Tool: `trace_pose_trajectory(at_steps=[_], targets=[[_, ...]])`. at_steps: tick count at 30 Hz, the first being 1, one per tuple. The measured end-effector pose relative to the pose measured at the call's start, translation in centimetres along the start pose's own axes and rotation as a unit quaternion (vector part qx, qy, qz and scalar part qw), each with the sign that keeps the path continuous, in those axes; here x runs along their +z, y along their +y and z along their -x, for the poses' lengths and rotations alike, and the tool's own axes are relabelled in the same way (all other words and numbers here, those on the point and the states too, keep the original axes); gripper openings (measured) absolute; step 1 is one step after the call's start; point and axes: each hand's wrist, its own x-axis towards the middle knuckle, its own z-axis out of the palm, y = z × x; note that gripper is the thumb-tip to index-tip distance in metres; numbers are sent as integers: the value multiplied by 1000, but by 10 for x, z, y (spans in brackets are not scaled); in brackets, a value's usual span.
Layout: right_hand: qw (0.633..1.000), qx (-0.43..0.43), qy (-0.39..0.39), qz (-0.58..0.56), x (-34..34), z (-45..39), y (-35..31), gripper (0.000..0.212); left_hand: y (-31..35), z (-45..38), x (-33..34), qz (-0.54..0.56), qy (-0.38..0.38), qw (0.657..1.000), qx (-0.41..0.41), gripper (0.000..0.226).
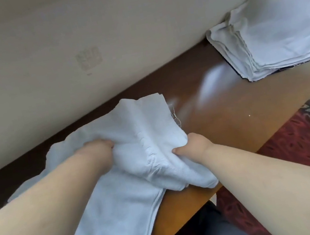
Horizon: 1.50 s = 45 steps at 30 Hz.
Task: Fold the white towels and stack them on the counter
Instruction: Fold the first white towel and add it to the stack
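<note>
White cotton towel (145, 139), bunched up on the brown wooden bench (222, 117) near the folded white towel stack (276, 37), looks light and floppy, so with left hand (98, 150) and right hand (192, 146) fingers both curled into it, I'd grab corners instead.

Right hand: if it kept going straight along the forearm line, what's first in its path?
The bunched white towel the right hand already grips; past that, probably the beige wall, though depth is unclear.
</note>
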Motion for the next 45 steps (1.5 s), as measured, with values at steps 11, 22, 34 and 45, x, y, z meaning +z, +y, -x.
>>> trace_pose_trajectory(at_steps=[11, 22, 34, 45], targets=[[988, -109, 37, -102, 3, 4, 14, 10, 151, -59, -74, 214, 64, 975, -3, 80], [977, -128, -131, -110, -16, -2, 32, 36, 174, -73, -75, 435, 64, 897, -46, 37], [970, -137, -134, -152, -91, 9, 72, 25, 208, -69, -127, 770, -19, 617, -164, 23], [968, -33, -85, -232, -66, -11, 108, 16, 218, -89, -82, 594, 74, 801, -32, 41]])
